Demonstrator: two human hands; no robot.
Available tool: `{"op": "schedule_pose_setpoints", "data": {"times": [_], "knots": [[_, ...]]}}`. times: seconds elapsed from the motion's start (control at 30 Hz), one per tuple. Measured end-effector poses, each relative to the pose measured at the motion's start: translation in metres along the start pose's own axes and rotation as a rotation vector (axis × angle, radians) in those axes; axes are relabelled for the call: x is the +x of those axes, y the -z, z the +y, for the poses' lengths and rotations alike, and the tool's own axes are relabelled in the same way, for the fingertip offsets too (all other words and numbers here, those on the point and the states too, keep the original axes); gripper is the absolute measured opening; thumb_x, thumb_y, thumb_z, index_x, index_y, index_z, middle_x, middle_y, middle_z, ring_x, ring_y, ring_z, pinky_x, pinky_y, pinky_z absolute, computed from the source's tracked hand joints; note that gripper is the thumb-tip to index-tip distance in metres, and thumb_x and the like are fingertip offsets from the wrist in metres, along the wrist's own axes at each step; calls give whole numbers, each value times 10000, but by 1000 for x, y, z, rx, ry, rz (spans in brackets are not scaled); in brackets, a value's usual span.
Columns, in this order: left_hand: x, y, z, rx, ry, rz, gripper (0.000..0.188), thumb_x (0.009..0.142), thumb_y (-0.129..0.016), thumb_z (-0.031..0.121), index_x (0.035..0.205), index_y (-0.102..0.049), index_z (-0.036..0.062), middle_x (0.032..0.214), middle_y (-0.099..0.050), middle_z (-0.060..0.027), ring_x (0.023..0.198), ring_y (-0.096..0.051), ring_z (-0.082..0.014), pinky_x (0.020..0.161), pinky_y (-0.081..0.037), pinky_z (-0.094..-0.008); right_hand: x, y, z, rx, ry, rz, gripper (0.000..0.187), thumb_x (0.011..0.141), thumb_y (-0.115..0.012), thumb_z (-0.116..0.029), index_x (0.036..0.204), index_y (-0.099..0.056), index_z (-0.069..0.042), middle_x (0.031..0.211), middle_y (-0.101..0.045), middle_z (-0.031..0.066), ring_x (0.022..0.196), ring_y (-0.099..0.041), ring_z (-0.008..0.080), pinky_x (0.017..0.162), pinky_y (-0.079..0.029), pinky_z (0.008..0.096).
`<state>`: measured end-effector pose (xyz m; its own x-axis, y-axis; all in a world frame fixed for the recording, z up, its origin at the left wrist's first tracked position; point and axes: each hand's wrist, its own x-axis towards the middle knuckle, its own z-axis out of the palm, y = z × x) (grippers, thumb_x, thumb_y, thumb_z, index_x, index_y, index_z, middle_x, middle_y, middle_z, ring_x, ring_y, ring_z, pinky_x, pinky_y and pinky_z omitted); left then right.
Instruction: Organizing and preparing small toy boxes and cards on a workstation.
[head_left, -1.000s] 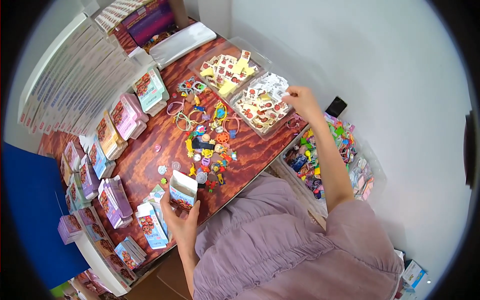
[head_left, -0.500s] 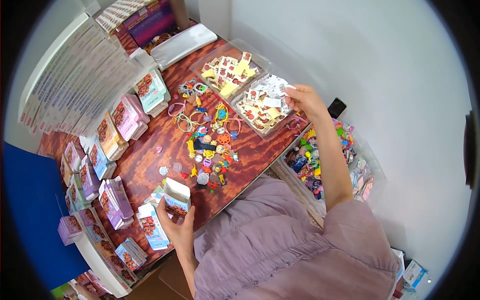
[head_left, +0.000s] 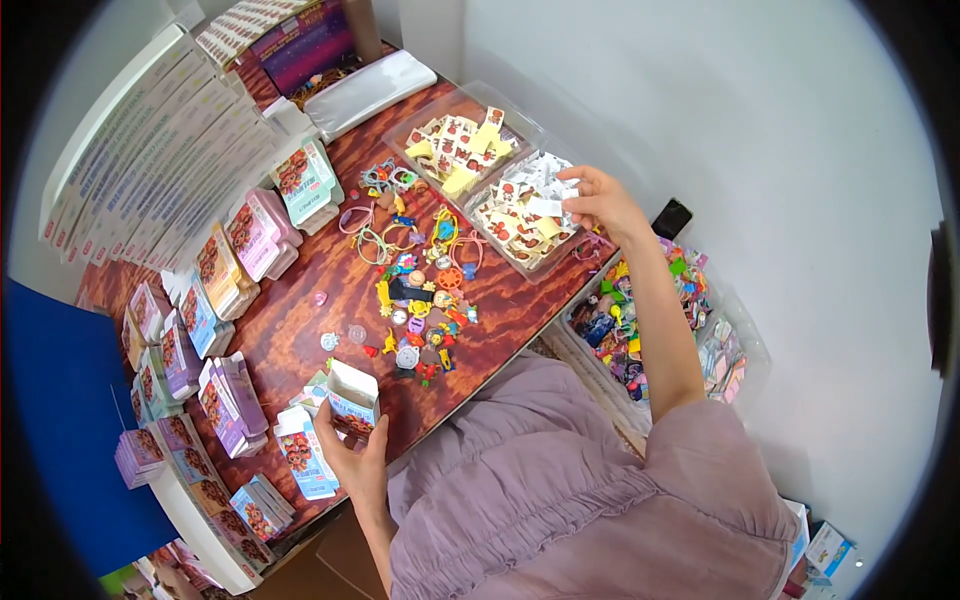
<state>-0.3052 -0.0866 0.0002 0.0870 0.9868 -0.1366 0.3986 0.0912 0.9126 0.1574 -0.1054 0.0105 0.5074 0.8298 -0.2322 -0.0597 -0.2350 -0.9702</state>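
I see the left hand (head_left: 353, 460) gripping an open blue box (head_left: 353, 398) over the bench (head_left: 285, 340), near side. Right hand (head_left: 603, 203), fingers narrow, is at white paper slips (head_left: 545, 207) in the clear tray (head_left: 533, 272), farther right; can't tell whether it's pinching one.

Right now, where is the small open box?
In the head view, lower left of centre: the open box is in the left hand, just right of blue cartons.
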Motion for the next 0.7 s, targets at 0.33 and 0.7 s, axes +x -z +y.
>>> {"op": "schedule_pose_setpoints", "data": {"times": [0.33, 0.7], "knots": [[-1, 1, -7, 23, -20, -17, 753, 727, -820, 25, 1378, -445, -13, 1261, -501, -105, 1103, -535, -196, 876, -528, -347, 8, 1, -5, -668, 161, 144, 143, 783, -718, -157, 895, -701, -70, 678, -605, 64, 635, -580, 174, 610, -451, 356], [-2, 3, -7, -22, 1, -4, 741, 735, -809, 10, 1380, -447, -20, 1257, -520, -107, 1087, -551, -189, 850, -537, -328, 13, 7, 15, -600, 329, 99, 155, 758, -736, -99, 806, -601, -40, 742, -597, 51, 703, -597, 159, 625, -463, 335]]}}
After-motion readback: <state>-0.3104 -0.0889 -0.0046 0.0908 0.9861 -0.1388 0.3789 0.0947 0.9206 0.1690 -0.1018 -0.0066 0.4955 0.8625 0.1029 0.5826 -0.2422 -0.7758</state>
